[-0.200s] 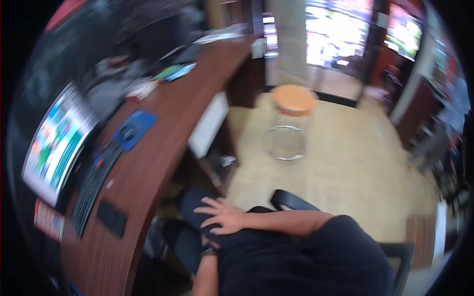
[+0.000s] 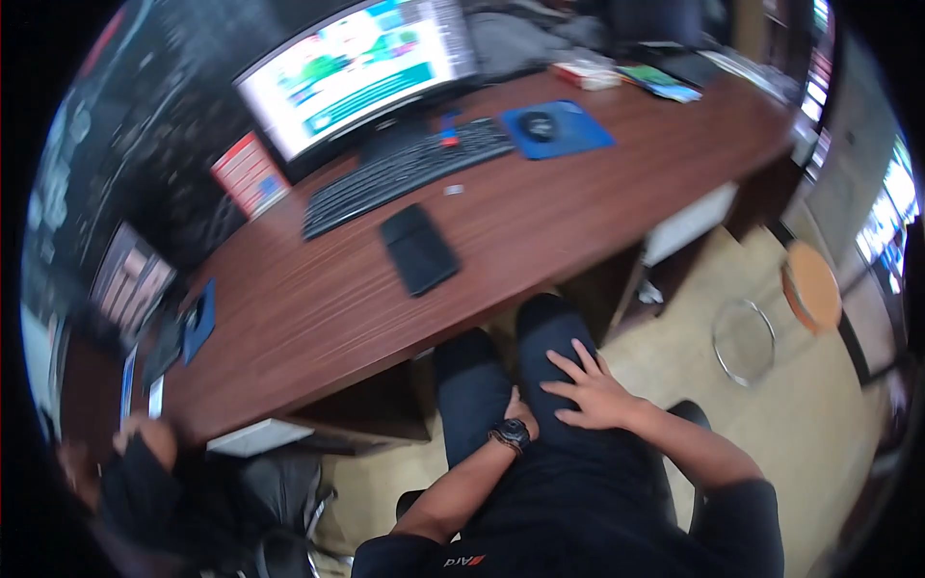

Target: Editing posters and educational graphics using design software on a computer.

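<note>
My right hand (image 2: 590, 390) lies on my right thigh with its fingers spread, holding nothing. Between my thighs rests my left hand (image 2: 520, 412), a black wristwatch (image 2: 509, 435) on its wrist; its fingers are mostly hidden. Both hands are below the front edge of the brown wooden desk (image 2: 318, 318). A dark flat phone or wallet (image 2: 418, 250) lies on the desktop, ahead of my hands. Beyond it are a black keyboard (image 2: 405, 176) and a black mouse (image 2: 538, 126) on a blue mouse pad (image 2: 568, 144). Neither hand touches them.
A lit monitor (image 2: 356, 72) stands behind the keyboard, with a red-and-white card (image 2: 251, 175) beside it. At the left, another person's dark sleeve (image 2: 140, 486) is near a second screen (image 2: 135, 279). An orange-topped stool (image 2: 811, 287) stands on the floor to the right.
My view has swung left, so the desk and monitor now lie ahead and the stool has shifted to the right edge. Another person has come into view. My hands stay on my lap.
</note>
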The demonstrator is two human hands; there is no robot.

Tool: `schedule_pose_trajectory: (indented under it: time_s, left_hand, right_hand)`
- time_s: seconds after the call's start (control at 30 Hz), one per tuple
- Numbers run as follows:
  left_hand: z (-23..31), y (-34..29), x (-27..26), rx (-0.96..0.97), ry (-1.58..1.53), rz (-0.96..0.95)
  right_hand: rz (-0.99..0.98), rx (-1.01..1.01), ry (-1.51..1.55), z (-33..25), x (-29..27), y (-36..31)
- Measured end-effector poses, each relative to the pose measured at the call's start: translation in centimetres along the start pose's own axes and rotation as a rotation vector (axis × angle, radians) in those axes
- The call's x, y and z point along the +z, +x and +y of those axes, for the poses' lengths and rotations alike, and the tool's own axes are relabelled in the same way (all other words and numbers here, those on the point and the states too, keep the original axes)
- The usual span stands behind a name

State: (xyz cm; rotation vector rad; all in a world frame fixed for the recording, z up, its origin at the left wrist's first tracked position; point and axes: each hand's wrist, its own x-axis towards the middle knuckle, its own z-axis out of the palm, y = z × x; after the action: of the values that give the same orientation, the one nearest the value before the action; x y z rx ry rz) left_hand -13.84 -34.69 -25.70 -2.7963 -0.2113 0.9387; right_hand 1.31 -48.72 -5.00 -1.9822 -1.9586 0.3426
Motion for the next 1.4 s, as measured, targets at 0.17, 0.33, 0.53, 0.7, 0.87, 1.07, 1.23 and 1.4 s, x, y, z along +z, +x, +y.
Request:
schedule_pose_trajectory:
  time_s: [0.17,0.33,0.53,0.7,0.87,1.07,1.23,1.4]
  left_hand:
    - [-2.4,-5.2,-3.2,-0.152,-0.279,0.075]
    - [0.6,-10.4,5.9,0.079,-0.411,0.167]
    - [-5.4,-25.1,-19.7,0.190,-1.069,0.294]
    - [-16.0,-27.0,-24.2,0.414,-1.204,0.731]
    - [-30.9,-21.7,-26.0,-0.056,-0.808,1.473]
    - [-42.2,-18.2,-17.7,-0.987,-0.637,1.507]
    - [-44.1,-15.8,-15.4,-1.213,-0.680,1.444]
    - [-44.0,-15.4,-16.6,-1.077,-0.770,1.338]
  right_hand:
    - [-0.943,-0.351,0.752,-0.8,-10.2,8.6]
    - [-0.525,-0.383,0.846,-1.6,-18.1,16.8]
    - [0.657,-0.173,0.363,11.6,-20.7,32.3]
    - [0.853,-0.138,0.181,18.6,-18.9,38.0]
    - [0.737,-0.120,0.041,27.8,-18.4,41.2]
    - [0.680,-0.013,0.055,26.7,-15.4,42.1]
    - [0.630,0.156,0.121,25.9,-16.0,40.7]
    - [0.745,0.070,0.029,22.1,-16.8,37.8]
